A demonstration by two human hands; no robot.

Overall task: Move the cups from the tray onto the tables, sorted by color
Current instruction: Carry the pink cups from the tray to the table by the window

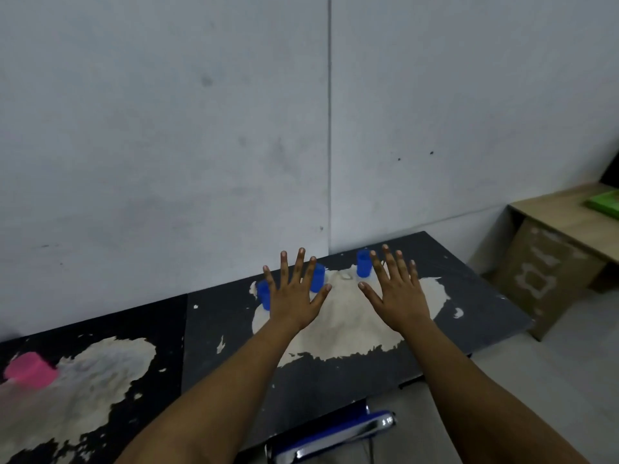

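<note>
Head view showed my left hand and right hand spread flat, holding nothing. Three blue cups stood on the right table, one pink cup on the left; sorting looked nearly finished.

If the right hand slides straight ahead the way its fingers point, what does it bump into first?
Probably the blue cup just past the right hand's index fingertip, standing on the dark table. The other fingers seem to point past it toward the wall. Depth is hard to judge here.
</note>
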